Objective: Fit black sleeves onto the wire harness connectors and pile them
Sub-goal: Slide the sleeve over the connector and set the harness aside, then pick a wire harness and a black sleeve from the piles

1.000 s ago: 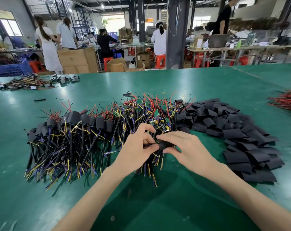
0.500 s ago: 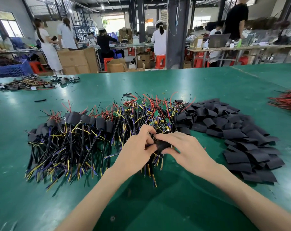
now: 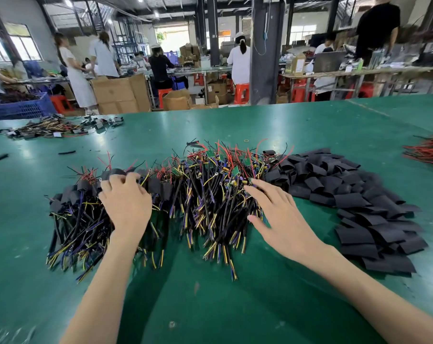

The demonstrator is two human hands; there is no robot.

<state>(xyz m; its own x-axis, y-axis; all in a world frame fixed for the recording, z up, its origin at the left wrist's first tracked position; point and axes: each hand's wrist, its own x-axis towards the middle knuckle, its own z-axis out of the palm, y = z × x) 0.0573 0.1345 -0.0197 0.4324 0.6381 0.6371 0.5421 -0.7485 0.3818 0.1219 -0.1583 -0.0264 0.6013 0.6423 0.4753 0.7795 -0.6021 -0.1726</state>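
On the green table (image 3: 210, 306), the left hand (image 3: 126, 202) lies on the left pile of sleeved harnesses (image 3: 76, 219), fingers curled round a sleeved connector (image 3: 113, 173) at its far edge. The right hand (image 3: 282, 217), fingers spread and holding nothing, reaches over the middle heap of bare harnesses (image 3: 210, 194), fingertips (image 3: 251, 182) touching it. Loose black sleeves (image 3: 359, 202) lie heaped at right.

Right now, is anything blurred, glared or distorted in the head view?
Head view: right hand slightly motion-blurred; left hand sharper; soft glare on the table at its far side; wide-angle lens bends the edges, bottom-left corner smears.
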